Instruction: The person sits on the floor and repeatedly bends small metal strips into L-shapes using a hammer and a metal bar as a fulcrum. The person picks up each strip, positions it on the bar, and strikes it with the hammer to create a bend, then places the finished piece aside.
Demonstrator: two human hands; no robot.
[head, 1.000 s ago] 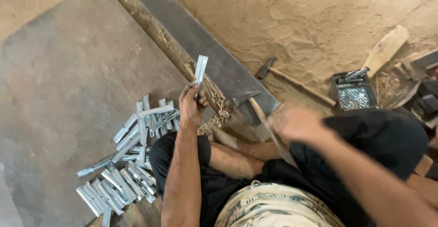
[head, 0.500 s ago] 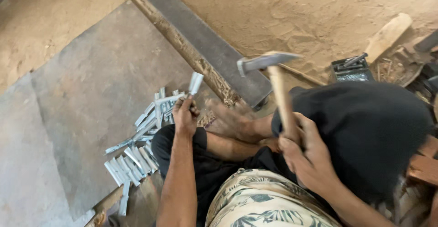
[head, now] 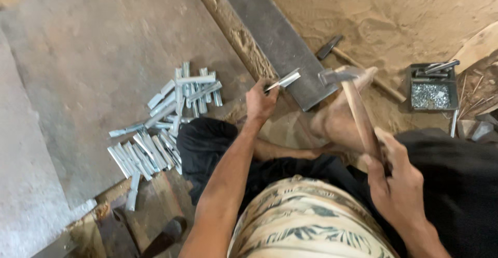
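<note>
One small metal strip (head: 283,80) rests flat on the dark steel bar (head: 270,35), pinched by the left hand (head: 260,101), while the right hand (head: 398,180) grips a raised hammer (head: 346,84). A square blow clear of the fingers looks wise. Finished strips (head: 161,123) lie piled left.

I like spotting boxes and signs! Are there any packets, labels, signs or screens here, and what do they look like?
No labels, signs or screens show.
Only container: a small square dark metal tray on the sandy ground at right, beyond the right hand, holding small silvery bits and grey metal strips.
</note>
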